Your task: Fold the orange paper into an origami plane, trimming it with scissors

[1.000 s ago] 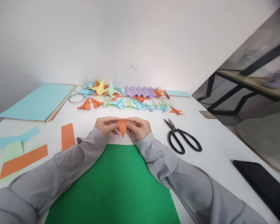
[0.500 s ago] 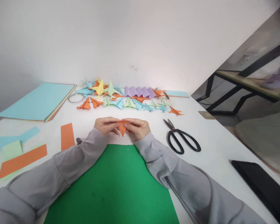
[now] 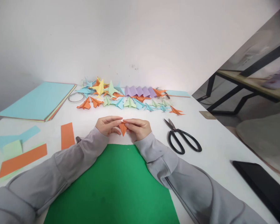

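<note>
Between my two hands is a small folded piece of orange paper (image 3: 123, 128), its point hanging down toward me. My left hand (image 3: 105, 125) pinches its left edge with thumb and index finger, the lower fingers curled loosely apart beneath. My right hand (image 3: 140, 128) grips the right side, thumb in front and fingers over the top edge. The fingers hide part of the folds. Just below lies a green sheet (image 3: 116, 183), flat on the white table (image 3: 151, 177), with both forearms over its sides.
Black-handled scissors (image 3: 177, 133) lie right of my hands, and a black phone-like slab (image 3: 259, 183) nearer. Folded paper planes (image 3: 129, 102) and a pleated purple strip (image 3: 140, 91) line the back. Left are stacked coloured sheets (image 3: 37, 102), a wire coil (image 3: 76, 97) and orange strips (image 3: 67, 136).
My left hand's fingers have loosened and shifted slightly, showing more of the paper's left side. My right hand keeps its pinch. Other things stay where they were.
</note>
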Motion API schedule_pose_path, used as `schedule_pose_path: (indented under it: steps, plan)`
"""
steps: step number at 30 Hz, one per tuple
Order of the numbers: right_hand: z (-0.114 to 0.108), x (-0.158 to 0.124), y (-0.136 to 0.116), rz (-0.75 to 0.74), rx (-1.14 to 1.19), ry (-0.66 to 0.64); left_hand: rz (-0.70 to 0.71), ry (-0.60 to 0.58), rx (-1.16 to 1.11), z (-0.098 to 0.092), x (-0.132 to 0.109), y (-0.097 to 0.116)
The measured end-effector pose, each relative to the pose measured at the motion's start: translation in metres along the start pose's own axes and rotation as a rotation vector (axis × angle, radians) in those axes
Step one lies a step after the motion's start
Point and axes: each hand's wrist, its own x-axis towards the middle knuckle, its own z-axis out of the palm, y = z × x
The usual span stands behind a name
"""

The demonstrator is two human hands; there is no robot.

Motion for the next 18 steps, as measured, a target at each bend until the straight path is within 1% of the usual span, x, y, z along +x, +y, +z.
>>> schedule_pose_path:
  steps: [4, 7, 9, 14, 18]
  plan:
    - [0.0003, -0.0008, 0.0004, -0.06, -0.049, -0.026, 0.026, 0.038, 0.114, 0.0011, 0.0015, -0.005]
    - [-0.0003, -0.0006, 0.0012, -0.066, -0.08, -0.025, 0.031, 0.032, 0.144, 0.0015, 0.0011, -0.0049]
    - [-0.001, -0.0001, 0.002, -0.045, -0.072, -0.026, 0.045, 0.031, 0.165, 0.0019, 0.0002, -0.0037]
    - [-0.0023, 0.0006, 0.0037, 0.065, -0.003, -0.024, 0.104, 0.057, 0.22, 0.002, -0.0007, -0.0039]
    - [-0.0029, 0.0006, 0.0033, 0.089, 0.089, -0.059, 0.142, 0.06, 0.217, 0.0006, 0.0006, -0.0066]
